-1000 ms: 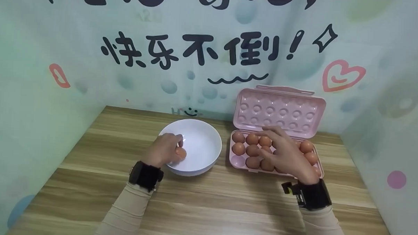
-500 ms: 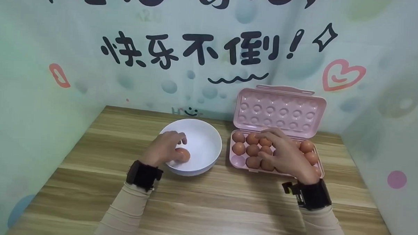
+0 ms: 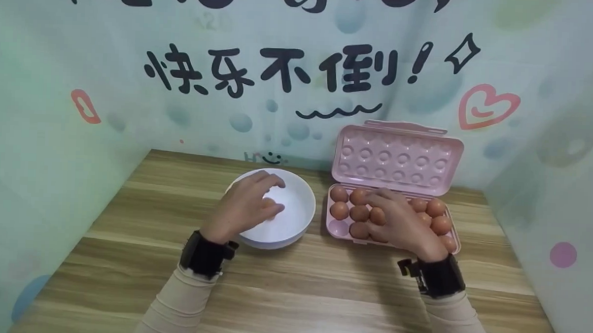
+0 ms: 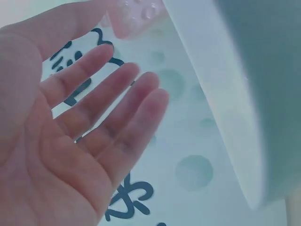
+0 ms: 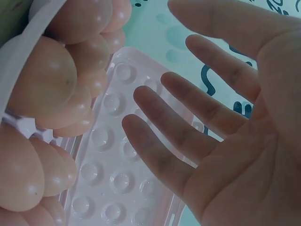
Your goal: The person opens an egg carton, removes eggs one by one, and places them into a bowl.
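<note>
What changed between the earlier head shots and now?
The left hand has let go of its egg, which lies partly hidden in the bowl, and moved forward and slightly right. The right hand shifted its fingers slightly nearer the person, over the egg box. Bowl and box stayed put.

The left hand [image 4: 61, 150] is filling the area around eight o'clock, palm showing, its fingers [image 4: 134, 129] stretching between one and two o'clock and holding nothing. At three o'clock a pale bowl [image 4: 273, 117] is looming, apart from the fingertips. A pink dimpled lid [image 4: 136, 16] is peeking in near twelve. Behind, a pale backdrop [image 4: 188, 212] is carrying dark lettering and bluish spots.
</note>
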The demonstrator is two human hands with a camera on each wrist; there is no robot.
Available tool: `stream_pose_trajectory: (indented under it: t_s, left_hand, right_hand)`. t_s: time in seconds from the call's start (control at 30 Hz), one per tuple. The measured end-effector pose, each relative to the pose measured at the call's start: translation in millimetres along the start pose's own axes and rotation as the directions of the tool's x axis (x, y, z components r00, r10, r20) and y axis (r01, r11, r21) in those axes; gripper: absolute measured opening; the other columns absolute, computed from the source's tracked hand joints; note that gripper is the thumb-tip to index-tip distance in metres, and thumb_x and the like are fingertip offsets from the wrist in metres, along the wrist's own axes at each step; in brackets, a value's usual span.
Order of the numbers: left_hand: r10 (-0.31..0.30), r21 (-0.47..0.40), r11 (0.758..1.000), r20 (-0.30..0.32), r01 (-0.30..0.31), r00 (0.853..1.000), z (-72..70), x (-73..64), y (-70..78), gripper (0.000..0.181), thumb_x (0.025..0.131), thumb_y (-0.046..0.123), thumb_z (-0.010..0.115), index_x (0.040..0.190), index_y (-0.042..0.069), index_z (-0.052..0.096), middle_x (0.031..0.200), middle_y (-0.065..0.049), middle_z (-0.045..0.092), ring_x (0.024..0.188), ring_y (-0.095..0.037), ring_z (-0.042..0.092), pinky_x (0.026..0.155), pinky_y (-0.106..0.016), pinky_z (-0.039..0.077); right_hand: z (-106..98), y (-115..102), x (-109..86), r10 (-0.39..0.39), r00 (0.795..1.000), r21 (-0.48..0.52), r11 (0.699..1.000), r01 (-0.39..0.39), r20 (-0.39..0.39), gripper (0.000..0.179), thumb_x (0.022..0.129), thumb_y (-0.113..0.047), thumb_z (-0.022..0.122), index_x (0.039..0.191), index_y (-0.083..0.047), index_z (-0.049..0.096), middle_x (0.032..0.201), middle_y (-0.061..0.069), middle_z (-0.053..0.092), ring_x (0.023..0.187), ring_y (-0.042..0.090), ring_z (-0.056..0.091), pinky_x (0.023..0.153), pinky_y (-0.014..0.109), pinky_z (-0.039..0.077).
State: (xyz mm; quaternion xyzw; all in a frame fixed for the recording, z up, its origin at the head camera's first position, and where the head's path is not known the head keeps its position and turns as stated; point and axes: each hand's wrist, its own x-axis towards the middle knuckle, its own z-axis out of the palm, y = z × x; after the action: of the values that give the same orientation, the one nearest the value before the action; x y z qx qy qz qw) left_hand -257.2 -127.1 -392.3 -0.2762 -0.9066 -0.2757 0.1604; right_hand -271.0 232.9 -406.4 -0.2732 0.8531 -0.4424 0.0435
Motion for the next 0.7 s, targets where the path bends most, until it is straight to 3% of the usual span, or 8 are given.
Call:
stream_pose_trajectory:
  t_s: [0.03,0.07,0.13,0.17,0.27,0.5,0.7]
  left_hand:
    - [0.013,0.007,1.000,-0.008,-0.013,1.000,0.8,0.8,2.2,0.038,0.089,0.018,0.086,0.122,0.007,0.070,0.119,-0.007,0.070,0.108,-0.025,0.066,0.093,-0.042,0.056]
    - [0.022,0.010,1.000,-0.011,-0.022,1.000,1.9,1.6,4.0,0.039,0.090,0.019,0.085,0.124,0.008,0.069,0.122,-0.007,0.070,0.112,-0.024,0.066,0.095,-0.042,0.056]
    - [0.038,0.017,0.999,-0.015,-0.038,0.999,4.9,3.2,7.8,0.043,0.090,0.021,0.085,0.128,0.009,0.068,0.127,-0.006,0.069,0.120,-0.023,0.065,0.100,-0.041,0.055]
    - [0.043,0.020,0.999,-0.013,-0.042,0.999,6.7,3.9,9.4,0.045,0.091,0.023,0.085,0.130,0.010,0.068,0.130,-0.005,0.068,0.123,-0.023,0.064,0.103,-0.041,0.054]
    - [0.056,0.024,0.998,-0.007,-0.056,0.998,13.2,5.4,13.7,0.050,0.091,0.025,0.086,0.135,0.012,0.066,0.133,-0.005,0.065,0.127,-0.022,0.062,0.107,-0.039,0.052]
    - [0.120,0.039,0.992,-0.008,-0.119,0.993,30.2,8.1,23.3,0.056,0.089,0.027,0.087,0.138,0.013,0.064,0.135,-0.005,0.062,0.124,-0.022,0.062,0.107,-0.037,0.053]
    - [0.139,0.037,0.990,-0.008,-0.139,0.990,43.4,5.3,30.7,0.057,0.088,0.025,0.088,0.139,0.015,0.064,0.134,-0.006,0.063,0.126,-0.024,0.062,0.107,-0.040,0.052]
  right_hand:
    - [1.0,0.3,0.9,-0.024,1.000,-0.046,0.999,0.024,0.003,0.024,0.097,-0.017,0.076,0.119,-0.021,0.069,0.117,0.002,0.072,0.107,0.036,0.068,0.093,0.037,0.060]
    - [1.9,0.7,2.1,-0.071,0.997,-0.163,0.984,0.068,-0.007,0.021,0.095,-0.020,0.079,0.113,-0.023,0.070,0.114,0.000,0.071,0.105,0.032,0.068,0.094,0.035,0.058]
    - [3.9,1.9,3.4,-0.158,0.987,-0.399,0.908,0.131,-0.034,0.022,0.087,-0.022,0.087,0.103,-0.026,0.072,0.109,-0.005,0.069,0.103,0.023,0.064,0.094,0.032,0.051]
    - [5.1,2.6,3.6,-0.174,0.984,-0.435,0.889,0.143,-0.031,0.022,0.086,-0.022,0.088,0.101,-0.026,0.073,0.109,-0.003,0.069,0.105,0.022,0.063,0.095,0.034,0.049]
    - [8.3,4.4,2.8,-0.178,0.984,-0.472,0.870,0.144,-0.028,0.026,0.084,-0.016,0.090,0.105,-0.021,0.075,0.112,0.004,0.069,0.109,0.022,0.059,0.098,0.040,0.047]
    - [15.6,8.6,0.8,-0.120,0.992,-0.526,0.846,0.089,-0.025,0.028,0.083,-0.013,0.090,0.108,-0.015,0.075,0.111,0.009,0.062,0.099,0.020,0.054,0.083,0.037,0.052]
    - [23.4,13.2,3.0,-0.188,0.982,-0.559,0.816,0.148,-0.015,0.021,0.083,-0.009,0.087,0.098,-0.011,0.073,0.102,0.010,0.062,0.096,0.022,0.050,0.079,0.036,0.048]
